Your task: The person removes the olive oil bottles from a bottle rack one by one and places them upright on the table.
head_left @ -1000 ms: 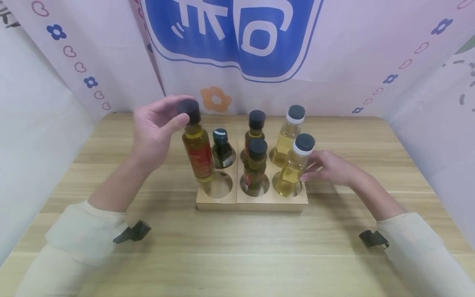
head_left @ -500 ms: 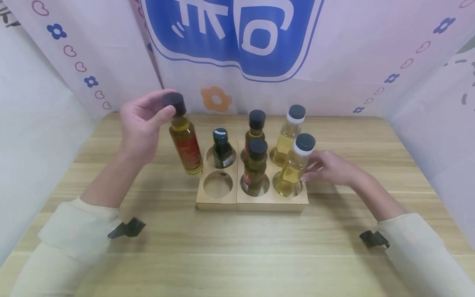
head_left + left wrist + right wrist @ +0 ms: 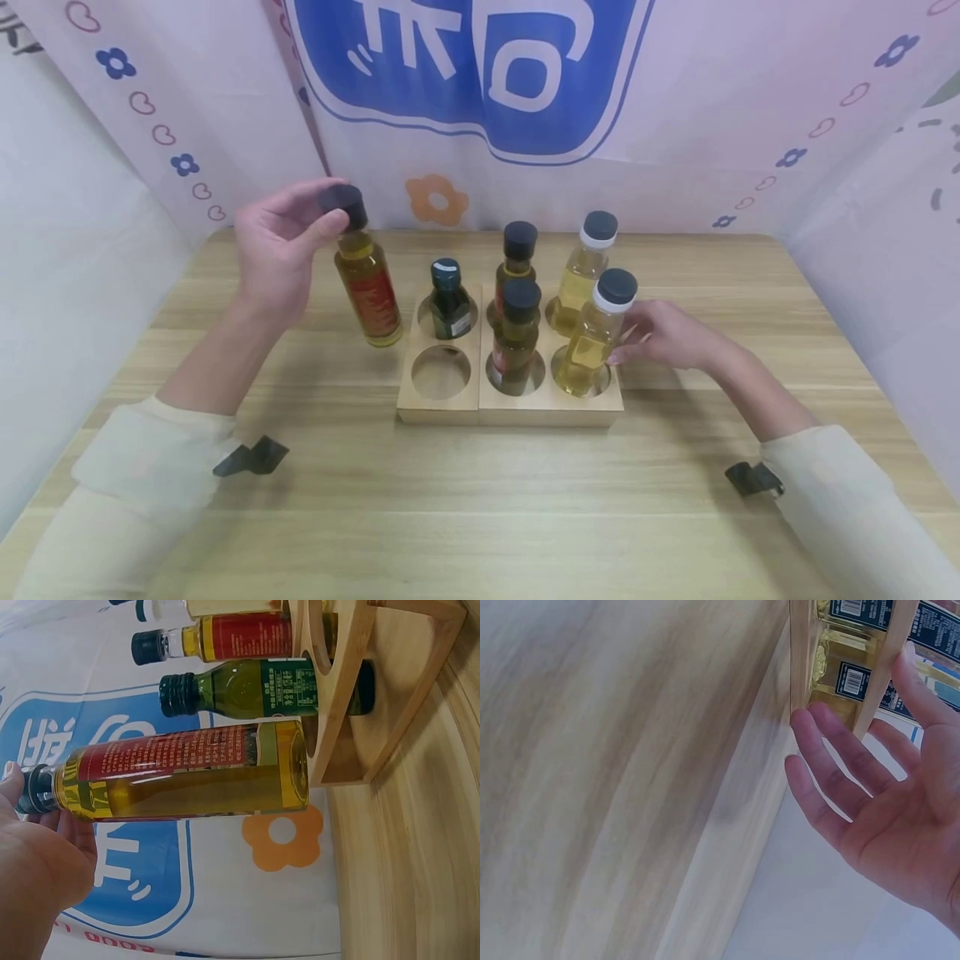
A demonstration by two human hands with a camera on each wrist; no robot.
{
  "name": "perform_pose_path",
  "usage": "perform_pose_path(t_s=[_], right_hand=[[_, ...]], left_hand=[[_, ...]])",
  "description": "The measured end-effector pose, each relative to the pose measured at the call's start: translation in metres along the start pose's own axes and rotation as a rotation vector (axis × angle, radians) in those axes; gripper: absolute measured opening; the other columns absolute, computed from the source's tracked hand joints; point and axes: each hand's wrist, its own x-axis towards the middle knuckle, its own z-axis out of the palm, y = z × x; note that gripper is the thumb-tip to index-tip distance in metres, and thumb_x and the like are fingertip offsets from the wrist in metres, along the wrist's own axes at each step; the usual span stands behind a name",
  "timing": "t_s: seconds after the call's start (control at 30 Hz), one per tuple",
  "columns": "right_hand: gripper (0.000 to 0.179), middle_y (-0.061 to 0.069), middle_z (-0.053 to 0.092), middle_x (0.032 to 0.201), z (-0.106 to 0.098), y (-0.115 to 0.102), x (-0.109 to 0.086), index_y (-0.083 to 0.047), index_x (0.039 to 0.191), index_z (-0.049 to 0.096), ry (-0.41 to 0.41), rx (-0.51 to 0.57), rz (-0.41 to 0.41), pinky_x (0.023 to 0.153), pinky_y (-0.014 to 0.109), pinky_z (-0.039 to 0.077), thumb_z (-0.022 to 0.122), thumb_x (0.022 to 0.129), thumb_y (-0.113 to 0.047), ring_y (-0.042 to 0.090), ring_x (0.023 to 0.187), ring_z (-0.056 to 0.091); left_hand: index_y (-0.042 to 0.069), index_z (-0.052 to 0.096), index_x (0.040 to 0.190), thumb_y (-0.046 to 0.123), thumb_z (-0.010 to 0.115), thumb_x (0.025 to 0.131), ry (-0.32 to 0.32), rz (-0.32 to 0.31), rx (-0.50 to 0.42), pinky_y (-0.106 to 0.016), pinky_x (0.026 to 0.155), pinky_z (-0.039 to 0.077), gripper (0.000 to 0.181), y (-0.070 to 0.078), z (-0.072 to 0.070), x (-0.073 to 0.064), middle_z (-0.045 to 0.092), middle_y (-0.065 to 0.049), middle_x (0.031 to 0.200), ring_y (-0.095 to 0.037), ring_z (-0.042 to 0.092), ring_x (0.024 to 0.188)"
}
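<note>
In the head view my left hand [image 3: 276, 242] grips the dark cap of a red-labelled oil bottle [image 3: 369, 292]. The bottle hangs slightly tilted to the left of the wooden bottle rack [image 3: 438, 407], its base close over the table. In the left wrist view the oil bottle [image 3: 180, 776] has yellow-green oil inside, and the thumb and fingers of my left hand [image 3: 41, 859] are at the cap. My right hand [image 3: 667, 337] rests its fingertips against the rack's right side, fingers loosely extended. In the right wrist view its thumb touches the upper board of the rack [image 3: 889, 671].
The rack's front left hole is vacant. A small green bottle [image 3: 450, 312] stands behind it. Two dark-capped oil bottles [image 3: 517, 337] fill the middle column, and two pale oil bottles [image 3: 588, 350] the right. A printed cloth [image 3: 675, 192] hangs behind the table [image 3: 495, 517].
My left hand has carried the red-labelled oil bottle leftward, from over the rack's front left hole to beside the rack. My right hand has stayed at the rack's right side.
</note>
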Motion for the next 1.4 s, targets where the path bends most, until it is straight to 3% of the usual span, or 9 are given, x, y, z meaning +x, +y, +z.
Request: perform_pose_path(t_s=[0.47, 0.6, 0.77, 0.93, 1.4], right_hand=[[0.046, 0.022, 0.075, 0.105, -0.003, -0.001, 0.004, 0.009, 0.116, 0.069, 0.013, -0.012, 0.013, 0.078, 0.035, 0.064, 0.089, 0.078, -0.004, 0.03, 0.088, 0.075], [0.046, 0.022, 0.075, 0.106, -0.003, -0.001, 0.003, 0.01, 0.118, 0.068, 0.007, -0.009, -0.001, 0.079, 0.034, 0.064, 0.089, 0.078, -0.003, 0.03, 0.088, 0.075], [0.045, 0.022, 0.075, 0.106, -0.003, 0.0, 0.003, 0.01, 0.117, 0.069, 0.0, -0.013, -0.006, 0.078, 0.033, 0.064, 0.088, 0.079, -0.004, 0.03, 0.088, 0.075], [0.045, 0.021, 0.075, 0.106, -0.003, 0.001, 0.004, 0.009, 0.117, 0.069, -0.004, -0.016, 0.001, 0.079, 0.035, 0.064, 0.088, 0.079, -0.004, 0.031, 0.089, 0.075], [0.044, 0.02, 0.075, 0.107, -0.003, -0.003, 0.003, 0.009, 0.118, 0.068, -0.011, -0.005, 0.033, 0.085, 0.043, 0.063, 0.087, 0.081, -0.004, 0.032, 0.091, 0.075]], left_hand=[[0.002, 0.078, 0.101, -0.01, 0.079, 0.085, 0.081, -0.125, 0.087, -0.023, 0.086, 0.059, 0.021, 0.0, -0.009, 0.006, 0.077, -0.008, 0.098, -0.018, 0.072, 0.089], [0.001, 0.078, 0.102, -0.009, 0.082, 0.083, 0.101, -0.161, 0.083, -0.023, 0.088, 0.059, 0.022, -0.002, -0.01, 0.011, 0.078, -0.008, 0.098, -0.018, 0.072, 0.091], [-0.001, 0.077, 0.102, -0.01, 0.083, 0.081, 0.102, -0.158, 0.071, -0.023, 0.09, 0.059, 0.023, -0.006, -0.013, 0.015, 0.077, -0.008, 0.095, -0.017, 0.071, 0.089], [0.0, 0.078, 0.101, -0.012, 0.082, 0.081, 0.151, -0.178, 0.118, -0.021, 0.088, 0.058, 0.024, -0.01, -0.014, 0.018, 0.077, -0.006, 0.09, -0.016, 0.07, 0.087], [0.007, 0.079, 0.102, -0.004, 0.087, 0.079, 0.245, -0.324, 0.23, -0.019, 0.089, 0.056, 0.026, -0.024, -0.034, 0.032, 0.074, -0.001, 0.091, -0.014, 0.067, 0.093]])
